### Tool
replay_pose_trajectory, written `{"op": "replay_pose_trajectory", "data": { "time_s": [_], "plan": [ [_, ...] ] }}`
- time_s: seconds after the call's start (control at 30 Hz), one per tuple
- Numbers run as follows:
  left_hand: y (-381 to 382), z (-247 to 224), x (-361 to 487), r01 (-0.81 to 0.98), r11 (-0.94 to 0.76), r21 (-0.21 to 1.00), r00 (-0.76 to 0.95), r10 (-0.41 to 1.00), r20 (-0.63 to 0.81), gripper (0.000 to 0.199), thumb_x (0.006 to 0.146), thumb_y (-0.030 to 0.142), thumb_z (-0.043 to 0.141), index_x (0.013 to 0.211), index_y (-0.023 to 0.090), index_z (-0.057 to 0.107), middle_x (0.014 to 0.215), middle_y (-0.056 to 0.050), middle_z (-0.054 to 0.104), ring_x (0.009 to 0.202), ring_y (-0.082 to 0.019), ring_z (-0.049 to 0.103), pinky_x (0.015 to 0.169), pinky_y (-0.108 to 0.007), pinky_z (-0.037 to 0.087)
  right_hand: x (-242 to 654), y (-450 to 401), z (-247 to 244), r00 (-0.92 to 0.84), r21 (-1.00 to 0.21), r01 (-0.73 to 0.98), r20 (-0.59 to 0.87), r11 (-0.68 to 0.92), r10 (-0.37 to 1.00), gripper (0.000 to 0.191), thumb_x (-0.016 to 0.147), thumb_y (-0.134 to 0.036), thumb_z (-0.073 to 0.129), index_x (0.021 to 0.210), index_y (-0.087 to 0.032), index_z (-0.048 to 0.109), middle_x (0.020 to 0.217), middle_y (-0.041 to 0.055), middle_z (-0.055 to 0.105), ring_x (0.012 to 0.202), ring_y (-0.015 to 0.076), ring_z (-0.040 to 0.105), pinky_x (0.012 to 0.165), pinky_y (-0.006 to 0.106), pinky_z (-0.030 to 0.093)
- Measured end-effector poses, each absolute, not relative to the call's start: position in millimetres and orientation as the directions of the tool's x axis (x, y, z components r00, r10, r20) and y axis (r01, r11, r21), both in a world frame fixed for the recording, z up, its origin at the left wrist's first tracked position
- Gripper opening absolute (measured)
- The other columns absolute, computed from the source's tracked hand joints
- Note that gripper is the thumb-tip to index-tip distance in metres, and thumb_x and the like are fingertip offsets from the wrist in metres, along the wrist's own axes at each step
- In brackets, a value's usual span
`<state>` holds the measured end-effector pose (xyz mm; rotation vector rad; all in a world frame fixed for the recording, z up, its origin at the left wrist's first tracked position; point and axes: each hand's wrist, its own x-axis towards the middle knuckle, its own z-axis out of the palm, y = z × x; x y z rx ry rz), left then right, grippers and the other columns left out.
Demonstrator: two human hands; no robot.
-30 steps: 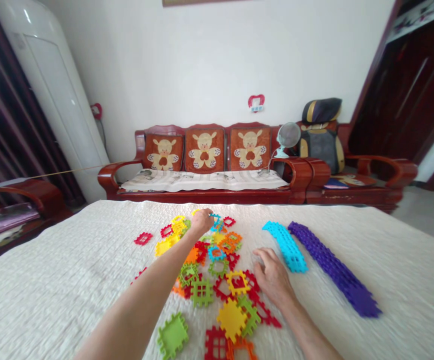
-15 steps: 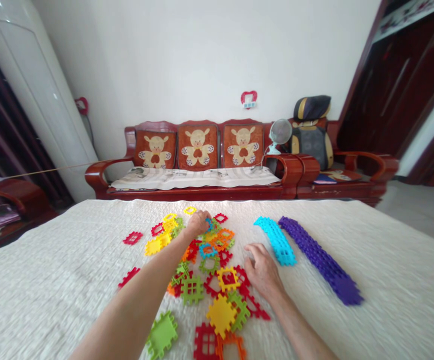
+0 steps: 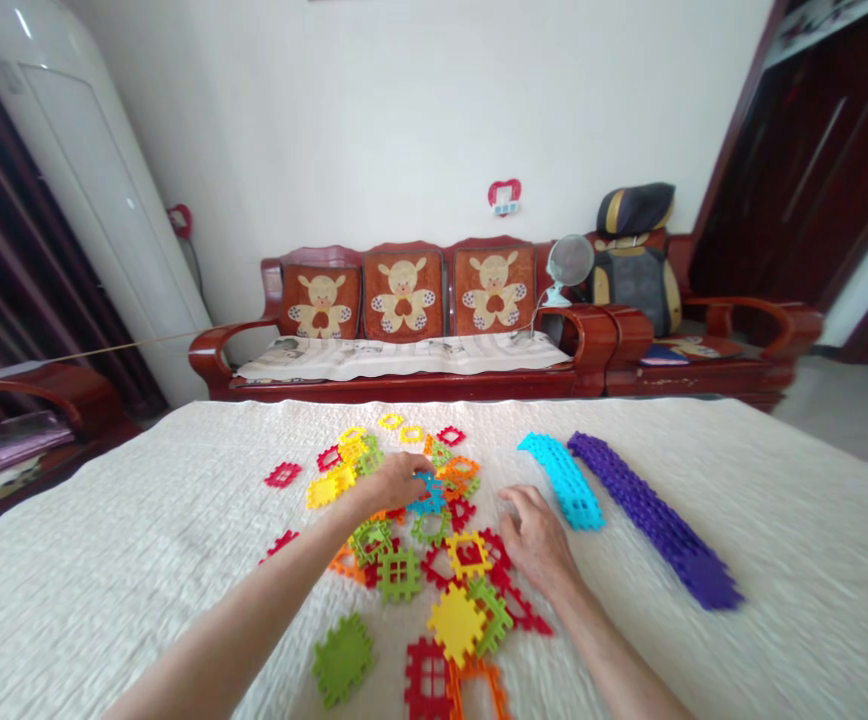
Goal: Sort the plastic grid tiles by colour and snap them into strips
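My left hand (image 3: 402,480) reaches into a loose heap of colourful interlocking plastic tiles, its fingers closed on a blue tile (image 3: 428,492). That tile overlaps another blue one, and the fingers partly cover it. On the heap's right side, my right hand (image 3: 535,535) rests on the white cloth with fingers loosely bent and apart, holding nothing. Close to it lie a yellow window tile (image 3: 467,555) and several red tiles. Nearer me are a solid yellow tile (image 3: 456,622), a green tile (image 3: 342,660), a red window tile (image 3: 428,675) and an orange frame (image 3: 483,690).
A row of light-blue tiles (image 3: 565,485) and a longer purple row (image 3: 651,515) lie right of my right hand. The quilted cloth (image 3: 179,520) covers the table. Beyond stand a wooden sofa (image 3: 404,385) and a small fan (image 3: 570,262).
My left hand has drawn back toward me, bringing a blue tile over the other blue one. A yellow frame behind it has come into sight. My right hand stays beside the heap.
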<state>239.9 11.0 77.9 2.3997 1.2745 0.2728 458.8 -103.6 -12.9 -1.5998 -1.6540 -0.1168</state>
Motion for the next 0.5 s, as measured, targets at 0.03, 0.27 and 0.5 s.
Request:
{"op": "replay_pose_trajectory", "data": {
  "time_s": [0.03,0.27,0.5],
  "plan": [
    [6,79,241,0.762,-0.52,0.386,0.576,0.817,-0.036,0.043,0.072,0.016,0.057,0.113,0.026,0.068,0.091,0.0,0.074,0.084,-0.017,0.067,0.073,-0.023,0.051,459,-103,-13,0.137,-0.456,0.87,0.589,0.187,0.797,0.028,0.078,-0.013,0.043,0.1,-0.018,0.059,0.102,0.0091,0.063,0.097,0.0211,0.06,0.089,0.036,0.048],
    [-8,80,250,0.828,-0.545,0.131,0.556,0.828,-0.074,0.045,0.075,0.015,0.052,0.117,0.024,0.063,0.114,-0.009,0.068,0.104,-0.023,0.064,0.088,-0.03,0.049,458,-104,-12,0.14,-0.453,0.869,0.613,0.201,0.778,0.028,0.077,-0.012,0.044,0.1,-0.018,0.06,0.1,0.0087,0.064,0.096,0.021,0.06,0.089,0.035,0.048],
    [-2,78,237,0.838,-0.532,0.122,0.538,0.843,-0.016,0.049,0.071,0.014,0.053,0.119,0.023,0.062,0.112,-0.008,0.069,0.105,-0.024,0.063,0.091,-0.032,0.047,456,-105,-11,0.152,-0.463,0.863,0.616,0.2,0.773,0.029,0.076,-0.012,0.044,0.098,-0.018,0.062,0.098,0.0086,0.064,0.095,0.021,0.061,0.088,0.035,0.049]
  ]
}}
